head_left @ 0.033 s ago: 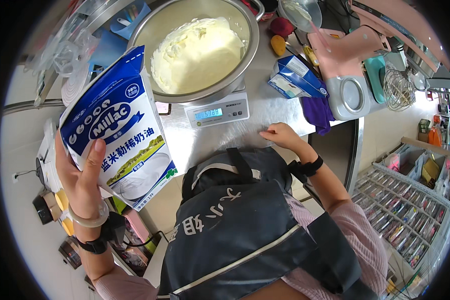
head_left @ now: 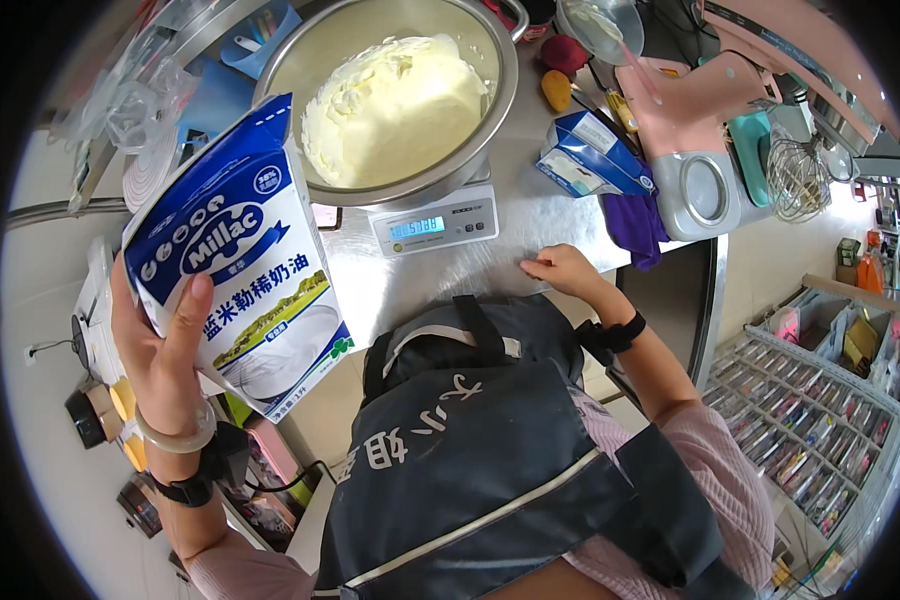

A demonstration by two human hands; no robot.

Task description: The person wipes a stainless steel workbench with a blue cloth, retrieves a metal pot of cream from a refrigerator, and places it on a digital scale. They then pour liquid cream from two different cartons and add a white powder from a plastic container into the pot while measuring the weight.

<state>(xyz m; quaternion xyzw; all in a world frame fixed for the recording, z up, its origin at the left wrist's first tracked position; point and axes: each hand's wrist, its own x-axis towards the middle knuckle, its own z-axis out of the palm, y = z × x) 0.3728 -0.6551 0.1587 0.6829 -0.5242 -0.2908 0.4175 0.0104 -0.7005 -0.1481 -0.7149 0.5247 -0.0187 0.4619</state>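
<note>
My left hand (head_left: 165, 345) grips a blue and white cream carton (head_left: 270, 235) from its left side, thumb across the front. The carton leans to the right, and its top end overlaps the left rim of a large steel bowl (head_left: 505, 100); I cannot tell whether they touch. A pale yellow mound of whipped cream (head_left: 400, 110) lies in the bowl. Under the bowl sits a white kitchen scale (head_left: 435, 222) with a lit blue display. Near the counter's front edge rests my right hand (head_left: 567, 270), its fingers curled in with nothing visible in them.
Right of the bowl, another blue and white carton (head_left: 595, 155) lies near a purple cloth (head_left: 635, 230). A pink stand mixer (head_left: 695, 110), a wire whisk (head_left: 798, 180), a mango (head_left: 556, 90) and a clear bowl (head_left: 600, 30) are beyond. Blue holders (head_left: 220, 95) stand at the left.
</note>
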